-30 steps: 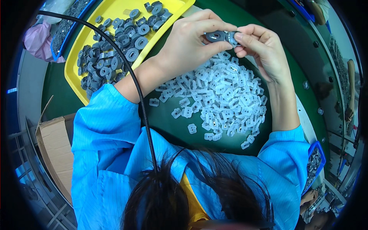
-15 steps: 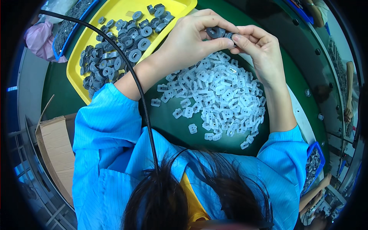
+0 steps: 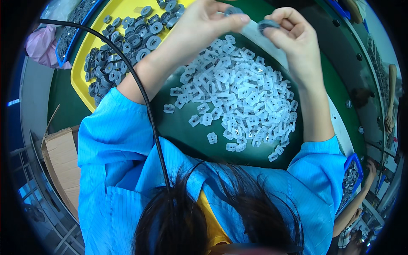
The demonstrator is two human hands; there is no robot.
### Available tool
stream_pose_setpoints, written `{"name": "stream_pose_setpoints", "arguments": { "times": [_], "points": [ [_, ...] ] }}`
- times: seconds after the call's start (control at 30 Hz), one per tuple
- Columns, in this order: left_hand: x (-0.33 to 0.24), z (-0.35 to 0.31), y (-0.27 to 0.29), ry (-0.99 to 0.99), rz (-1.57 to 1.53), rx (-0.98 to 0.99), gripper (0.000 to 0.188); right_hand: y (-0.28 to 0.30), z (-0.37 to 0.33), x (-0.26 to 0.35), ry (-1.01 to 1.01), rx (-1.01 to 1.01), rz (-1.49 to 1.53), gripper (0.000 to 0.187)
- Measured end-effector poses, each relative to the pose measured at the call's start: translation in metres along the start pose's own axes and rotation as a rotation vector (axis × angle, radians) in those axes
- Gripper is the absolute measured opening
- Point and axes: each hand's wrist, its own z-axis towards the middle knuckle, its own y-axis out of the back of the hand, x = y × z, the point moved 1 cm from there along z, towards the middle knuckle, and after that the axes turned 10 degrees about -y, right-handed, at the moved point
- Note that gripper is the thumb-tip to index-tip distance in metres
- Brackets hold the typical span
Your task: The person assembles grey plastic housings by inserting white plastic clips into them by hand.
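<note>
My left hand (image 3: 208,19) is closed on a grey round plastic part (image 3: 233,10), blurred by motion, at the top of the view. To its right, my right hand (image 3: 295,36) pinches another grey round plastic part (image 3: 268,25) between thumb and fingers. A gap lies between the two hands. Below them, a loose pile of small translucent white plastic pieces (image 3: 242,93) spreads over the green work surface (image 3: 182,136). At the upper left, a yellow tray (image 3: 79,80) holds many grey round parts (image 3: 135,40), and my left forearm crosses its near right edge.
A black cable (image 3: 142,78) arcs across the tray and my left sleeve. Blue bins of small parts stand at upper left (image 3: 62,63) and lower right (image 3: 352,163). A cardboard box (image 3: 63,157) sits at left. At right, another person's hand (image 3: 389,121) shows.
My hands, which met around the grey parts, have moved apart and upward, each with a grey part. The pile looks much the same.
</note>
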Motion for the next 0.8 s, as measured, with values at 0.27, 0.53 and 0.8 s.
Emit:
{"name": "stream_pose_setpoints", "arguments": {
  "times": [0.27,0.53,0.8],
  "points": [
    [-0.002,0.013,0.031,0.152,-0.313,-0.206,0.033,0.103,0.021,-0.039,-0.394,-0.345,-0.449,0.029],
    [0.009,0.012,0.034,0.297,-0.56,-0.129,0.032,-0.001,0.017,-0.018,0.036,-0.044,-0.785,0.017],
    [0.007,0.01,0.023,0.301,-0.615,-0.069,0.031,-0.004,0.015,-0.017,-0.241,0.102,-0.663,0.014]
  ]
}}
